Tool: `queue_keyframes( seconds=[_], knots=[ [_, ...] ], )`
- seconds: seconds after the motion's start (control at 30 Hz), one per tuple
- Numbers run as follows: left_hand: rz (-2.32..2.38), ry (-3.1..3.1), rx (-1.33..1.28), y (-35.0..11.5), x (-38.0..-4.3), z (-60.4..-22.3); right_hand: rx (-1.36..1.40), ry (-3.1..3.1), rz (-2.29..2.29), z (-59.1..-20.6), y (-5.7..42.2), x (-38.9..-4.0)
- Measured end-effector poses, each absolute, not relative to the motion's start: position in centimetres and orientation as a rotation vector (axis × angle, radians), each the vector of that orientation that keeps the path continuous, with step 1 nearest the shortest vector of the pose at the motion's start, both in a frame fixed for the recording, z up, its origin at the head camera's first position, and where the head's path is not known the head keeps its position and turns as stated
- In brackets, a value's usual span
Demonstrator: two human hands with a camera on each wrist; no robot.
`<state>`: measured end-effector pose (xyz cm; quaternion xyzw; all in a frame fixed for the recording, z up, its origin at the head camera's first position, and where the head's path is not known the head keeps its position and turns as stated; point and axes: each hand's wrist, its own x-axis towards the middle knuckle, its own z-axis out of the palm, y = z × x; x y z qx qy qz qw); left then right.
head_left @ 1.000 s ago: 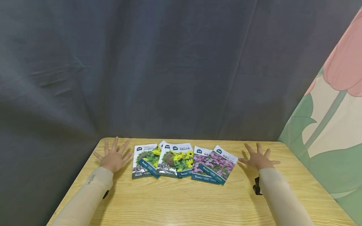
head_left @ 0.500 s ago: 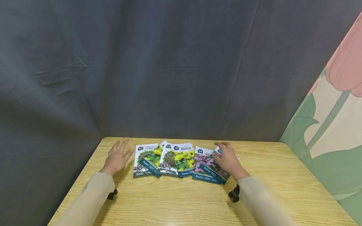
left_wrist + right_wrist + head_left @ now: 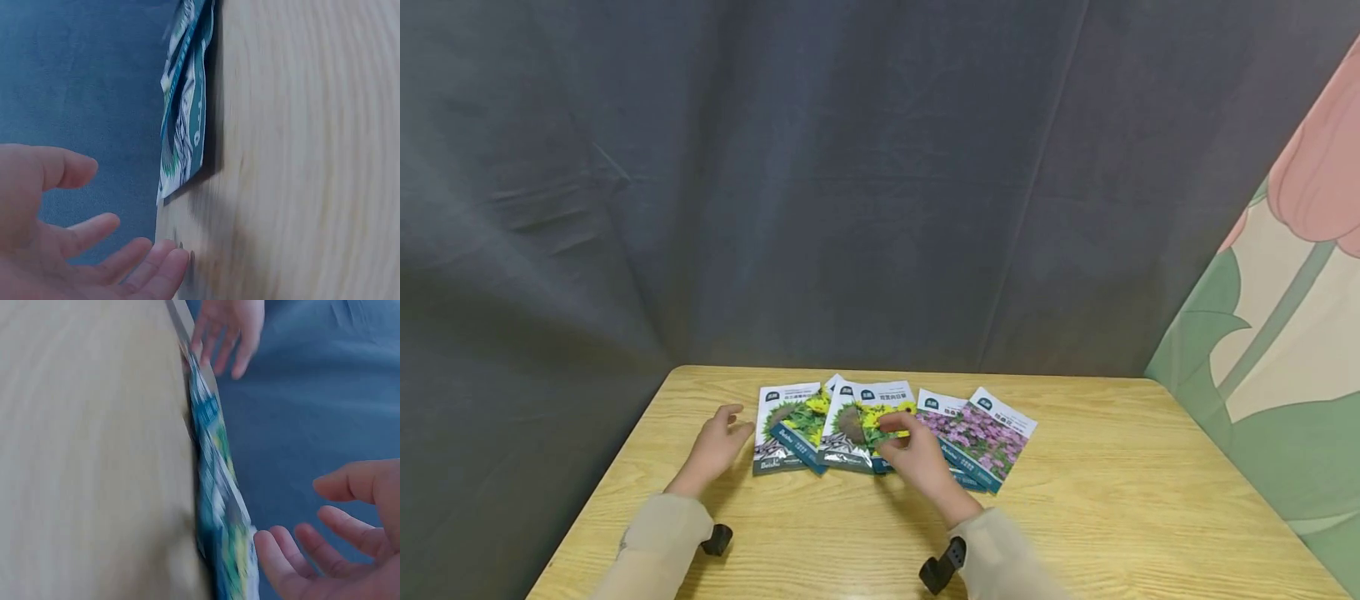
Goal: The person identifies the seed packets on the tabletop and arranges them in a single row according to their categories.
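Flower seed packets lie in a row on the table, overlapping each other. At the left, a packet with a sunflower (image 3: 772, 450) overlaps one with yellow flowers. Another sunflower packet (image 3: 846, 450) and a yellow-flower packet (image 3: 887, 394) make up the middle group, and two purple-flower packets (image 3: 997, 440) fan out at the right. My right hand (image 3: 917, 457) hovers over the middle packets, fingers loosely bent, thumb apart, holding nothing; it hides part of them. Just left of the row is my left hand (image 3: 713, 447), also holding nothing; its relaxed fingers (image 3: 94, 231) show near a packet's corner (image 3: 187, 150).
The wooden table (image 3: 1112, 483) has its far edge against a dark grey curtain (image 3: 880, 183). A wall panel with a painted tulip (image 3: 1311, 192) stands at the right. Black wrist cameras sit below both hands.
My right hand has swept left from beyond the purple packets to over the middle group. The left hand has drawn back slightly and its spread fingers have relaxed. The packets look unmoved.
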<state>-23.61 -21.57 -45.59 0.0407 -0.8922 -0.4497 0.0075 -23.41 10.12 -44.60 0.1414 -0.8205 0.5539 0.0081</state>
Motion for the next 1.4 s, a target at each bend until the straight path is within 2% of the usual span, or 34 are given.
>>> queue_keyframes(
  seconds=[0.33,0.63,0.97,1.4],
  knots=[
    [-1.502,-2.761,0.211,-20.3,-22.5,-45.9,0.727,-2.625,1.629,-46.7,4.5,-21.6],
    [-1.398,-2.731,0.183,-19.7,-22.5,-46.1,1.043,-2.678,1.046,-47.2,1.2,-21.2],
    [-1.421,-2.698,0.232,-19.9,-22.9,-46.8,1.029,-2.613,0.621,-46.9,-1.4,-21.0],
    [-1.836,-2.457,0.392,-20.1,-23.1,-47.2,0.937,-2.688,0.640,-46.8,-2.0,-21.1]
  ],
)
